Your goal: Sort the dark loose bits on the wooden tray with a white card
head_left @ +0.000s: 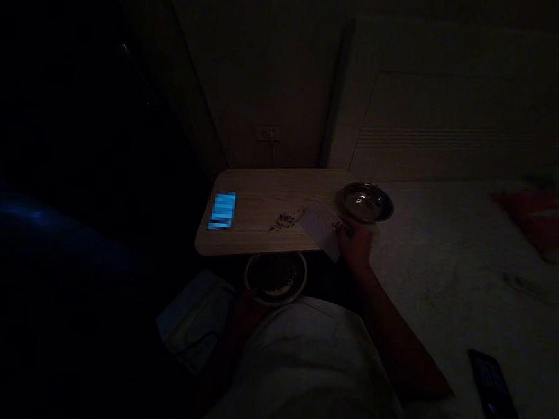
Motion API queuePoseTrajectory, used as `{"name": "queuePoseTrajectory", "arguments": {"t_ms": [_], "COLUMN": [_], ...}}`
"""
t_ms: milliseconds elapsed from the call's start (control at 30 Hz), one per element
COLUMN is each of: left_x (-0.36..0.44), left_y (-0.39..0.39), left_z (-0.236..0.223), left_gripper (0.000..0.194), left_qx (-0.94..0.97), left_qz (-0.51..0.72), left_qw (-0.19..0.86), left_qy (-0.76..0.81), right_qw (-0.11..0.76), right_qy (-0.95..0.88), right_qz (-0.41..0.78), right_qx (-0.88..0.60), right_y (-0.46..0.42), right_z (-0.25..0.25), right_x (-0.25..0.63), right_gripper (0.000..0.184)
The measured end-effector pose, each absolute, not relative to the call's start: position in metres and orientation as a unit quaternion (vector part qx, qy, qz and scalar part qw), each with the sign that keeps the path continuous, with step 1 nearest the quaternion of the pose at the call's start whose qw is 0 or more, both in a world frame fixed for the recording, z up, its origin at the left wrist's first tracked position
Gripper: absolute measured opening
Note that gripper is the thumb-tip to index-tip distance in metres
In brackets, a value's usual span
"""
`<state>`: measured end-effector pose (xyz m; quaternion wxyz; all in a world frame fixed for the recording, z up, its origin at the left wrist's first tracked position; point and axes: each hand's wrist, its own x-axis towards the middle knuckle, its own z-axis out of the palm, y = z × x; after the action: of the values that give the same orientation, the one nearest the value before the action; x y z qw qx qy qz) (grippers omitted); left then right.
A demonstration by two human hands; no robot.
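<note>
In dim light, my right hand point(355, 244) is closed on the edge of a pale card or folded paper point(320, 225), held low over the wooden table point(247, 184). Just left of the card lies a small pile of dark bits point(285, 221), too dim to name. My left hand point(248, 309) grips the rim of a round bowl point(275, 277) below the table's near edge; something pale shows inside it. A second, shiny metal bowl point(366, 202) stands at the table's right end, just beyond my right hand.
A lit blue screen point(222, 211) lies on the table's left end. To the right is a bed point(431, 247) with a dark phone point(496, 394) and a red cloth or pillow point(544, 224). A pale bag point(196, 319) stands at lower left. A wall socket point(267, 133) holds a plug.
</note>
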<state>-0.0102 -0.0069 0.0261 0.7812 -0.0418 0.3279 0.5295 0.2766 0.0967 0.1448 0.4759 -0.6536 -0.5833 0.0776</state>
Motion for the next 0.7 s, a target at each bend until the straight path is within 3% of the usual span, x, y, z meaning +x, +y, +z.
{"name": "queuePoseTrajectory", "arguments": {"t_ms": [200,400,700], "left_x": [-0.005,-0.007,-0.007], "left_y": [-0.008,-0.008,-0.008], "left_z": [0.043,0.033,0.033], "left_gripper": [0.034,0.049,0.056], "left_qx": [-0.047,-0.038,-0.031], "left_qz": [0.521,0.531,0.533], "left_qw": [0.791,0.785,0.785], "left_qy": [0.318,0.318,0.313], "right_qw": [0.469,0.486,0.488], "right_qy": [-0.584,-0.572,-0.586], "right_qz": [0.076,0.065,0.074], "right_qx": [-0.659,-0.657,-0.642], "right_y": [0.108,0.114,0.115], "right_z": [0.145,0.145,0.149], "right_x": [0.285,0.290,0.280], "right_gripper": [0.036,0.034,0.031]}}
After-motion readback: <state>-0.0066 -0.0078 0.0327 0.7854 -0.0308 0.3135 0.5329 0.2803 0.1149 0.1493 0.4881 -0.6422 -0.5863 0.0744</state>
